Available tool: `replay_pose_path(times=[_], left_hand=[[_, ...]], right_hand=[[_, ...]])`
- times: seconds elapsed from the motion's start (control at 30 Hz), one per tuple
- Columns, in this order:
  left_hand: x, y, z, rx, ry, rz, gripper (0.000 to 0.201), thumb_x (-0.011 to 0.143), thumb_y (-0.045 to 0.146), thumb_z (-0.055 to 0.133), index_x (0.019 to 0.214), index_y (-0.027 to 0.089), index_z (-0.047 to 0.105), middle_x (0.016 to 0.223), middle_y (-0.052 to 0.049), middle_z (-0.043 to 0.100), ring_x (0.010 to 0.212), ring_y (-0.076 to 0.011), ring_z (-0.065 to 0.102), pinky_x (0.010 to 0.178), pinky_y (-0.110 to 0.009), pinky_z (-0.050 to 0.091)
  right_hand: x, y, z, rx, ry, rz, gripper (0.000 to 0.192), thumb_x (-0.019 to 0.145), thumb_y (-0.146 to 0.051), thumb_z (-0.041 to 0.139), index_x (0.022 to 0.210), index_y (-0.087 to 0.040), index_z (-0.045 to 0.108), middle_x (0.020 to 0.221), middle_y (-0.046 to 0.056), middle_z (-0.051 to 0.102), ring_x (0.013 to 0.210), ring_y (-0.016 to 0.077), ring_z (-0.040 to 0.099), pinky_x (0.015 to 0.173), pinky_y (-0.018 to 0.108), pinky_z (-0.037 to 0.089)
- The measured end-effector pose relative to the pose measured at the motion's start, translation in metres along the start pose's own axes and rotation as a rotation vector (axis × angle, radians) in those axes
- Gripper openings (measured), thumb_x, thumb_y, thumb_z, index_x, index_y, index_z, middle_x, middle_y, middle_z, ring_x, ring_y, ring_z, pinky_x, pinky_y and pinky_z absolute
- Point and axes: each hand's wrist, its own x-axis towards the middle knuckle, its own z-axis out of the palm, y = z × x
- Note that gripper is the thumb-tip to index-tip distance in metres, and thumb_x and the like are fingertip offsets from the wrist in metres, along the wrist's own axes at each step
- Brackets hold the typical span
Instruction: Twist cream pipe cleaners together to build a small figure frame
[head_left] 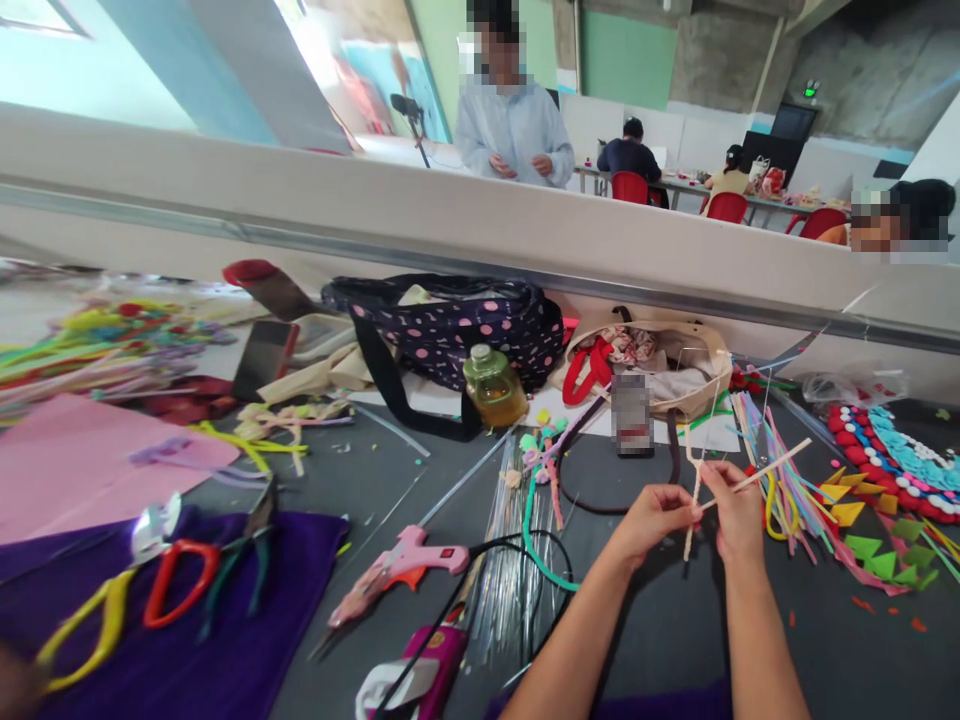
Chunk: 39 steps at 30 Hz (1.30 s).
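Observation:
Both my hands meet over the dark table at the right of centre. A cream pipe cleaner [784, 456] runs slantwise between them, crossing another cream stem that is twisted and forks at its top. My left hand [660, 520] pinches near the crossing. Close beside it, my right hand [733, 505] grips the slanting piece with thumb and forefinger. A phone [632, 415] leans upright just behind my hands. To their right lies a bundle of pastel pipe cleaners [780, 470], with yellow-handled scissors [781, 508] partly under it.
A pink glue gun [405, 570], clear sticks [510, 560], pliers [259, 540] and red-handled scissors [180, 585] lie left. A dotted bag [450, 330], a bottle [495, 385] and a cream tote [705, 370] stand along the partition [450, 225]. Yellow and green paper pieces [885, 555] lie right. People are beyond.

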Motion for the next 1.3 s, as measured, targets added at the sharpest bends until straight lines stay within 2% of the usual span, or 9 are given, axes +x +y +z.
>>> replay_pose_path(times=[0.17, 0.33, 0.43, 0.53, 0.67, 0.83, 1.07, 1.2, 1.3], left_hand=[[0.001, 0.000, 0.000, 0.016, 0.068, 0.064, 0.032, 0.056, 0.038, 0.081, 0.061, 0.011, 0.066, 0.057, -0.005, 0.063, 0.052, -0.0098, 0.052, 0.057, -0.023, 0.038], [0.000, 0.003, -0.002, -0.021, 0.139, 0.094, 0.028, 0.059, 0.037, 0.080, 0.062, 0.012, 0.067, 0.060, -0.005, 0.064, 0.055, -0.0103, 0.053, 0.060, -0.024, 0.039], [0.000, 0.005, -0.004, -0.042, 0.225, 0.152, 0.026, 0.062, 0.037, 0.078, 0.066, 0.012, 0.070, 0.063, -0.004, 0.064, 0.058, -0.0109, 0.053, 0.061, -0.024, 0.039], [0.000, 0.008, -0.007, -0.048, 0.293, 0.238, 0.024, 0.065, 0.037, 0.076, 0.069, 0.014, 0.071, 0.066, -0.003, 0.062, 0.060, -0.0106, 0.051, 0.060, -0.023, 0.038], [-0.002, 0.014, -0.011, 0.002, 0.327, 0.353, 0.020, 0.066, 0.034, 0.075, 0.068, 0.014, 0.072, 0.072, -0.003, 0.059, 0.067, -0.0113, 0.051, 0.063, -0.023, 0.038], [-0.006, 0.018, -0.013, -0.012, 0.293, 0.331, 0.025, 0.067, 0.038, 0.074, 0.071, 0.014, 0.073, 0.074, -0.004, 0.058, 0.067, -0.0118, 0.052, 0.062, -0.023, 0.040], [-0.010, 0.024, -0.018, -0.211, 0.273, 0.216, 0.035, 0.068, 0.039, 0.074, 0.094, 0.014, 0.071, 0.074, -0.004, 0.064, 0.062, -0.0106, 0.054, 0.060, -0.023, 0.043], [-0.010, 0.025, -0.022, -0.215, 0.323, 0.225, 0.028, 0.061, 0.033, 0.079, 0.079, 0.013, 0.071, 0.071, -0.004, 0.064, 0.059, -0.0094, 0.053, 0.057, -0.021, 0.042], [-0.010, 0.025, -0.022, -0.217, 0.323, 0.233, 0.024, 0.060, 0.031, 0.079, 0.071, 0.012, 0.070, 0.066, -0.002, 0.063, 0.058, -0.0088, 0.051, 0.056, -0.020, 0.040]], right_hand=[[-0.002, -0.003, 0.001, 0.025, -0.055, 0.032, 0.020, 0.065, -0.036, 0.075, 0.074, -0.019, 0.070, 0.068, -0.001, 0.065, 0.067, 0.0153, 0.056, 0.065, 0.027, 0.041], [0.000, -0.010, -0.007, 0.017, -0.217, 0.047, 0.030, 0.065, -0.036, 0.077, 0.091, -0.020, 0.069, 0.090, 0.003, 0.068, 0.086, 0.0190, 0.060, 0.077, 0.030, 0.045], [0.000, -0.014, -0.016, -0.015, -0.296, 0.091, 0.040, 0.063, -0.036, 0.079, 0.099, -0.021, 0.066, 0.096, 0.006, 0.067, 0.090, 0.0210, 0.060, 0.077, 0.032, 0.047], [-0.006, -0.017, -0.019, -0.084, -0.441, 0.117, 0.034, 0.067, -0.039, 0.076, 0.094, -0.020, 0.067, 0.092, 0.006, 0.068, 0.088, 0.0218, 0.061, 0.076, 0.032, 0.047], [-0.015, -0.016, -0.011, -0.190, -0.588, 0.100, 0.025, 0.073, -0.041, 0.070, 0.086, -0.019, 0.068, 0.082, 0.003, 0.067, 0.077, 0.0186, 0.060, 0.072, 0.029, 0.045], [-0.017, -0.010, 0.002, -0.238, -0.551, 0.008, 0.022, 0.074, -0.040, 0.069, 0.080, -0.018, 0.069, 0.072, 0.001, 0.065, 0.067, 0.0160, 0.056, 0.063, 0.026, 0.042], [-0.023, -0.014, 0.012, -0.177, -0.522, 0.051, 0.023, 0.071, -0.041, 0.070, 0.076, -0.018, 0.069, 0.068, 0.002, 0.066, 0.062, 0.0165, 0.057, 0.059, 0.026, 0.042], [-0.029, -0.013, 0.016, -0.142, -0.541, 0.103, 0.023, 0.070, -0.041, 0.072, 0.073, -0.019, 0.067, 0.066, 0.001, 0.065, 0.062, 0.0163, 0.059, 0.060, 0.026, 0.045], [-0.031, -0.011, 0.018, -0.059, -0.549, 0.157, 0.025, 0.071, -0.041, 0.071, 0.082, -0.020, 0.067, 0.075, 0.002, 0.069, 0.068, 0.0182, 0.064, 0.066, 0.029, 0.049]])
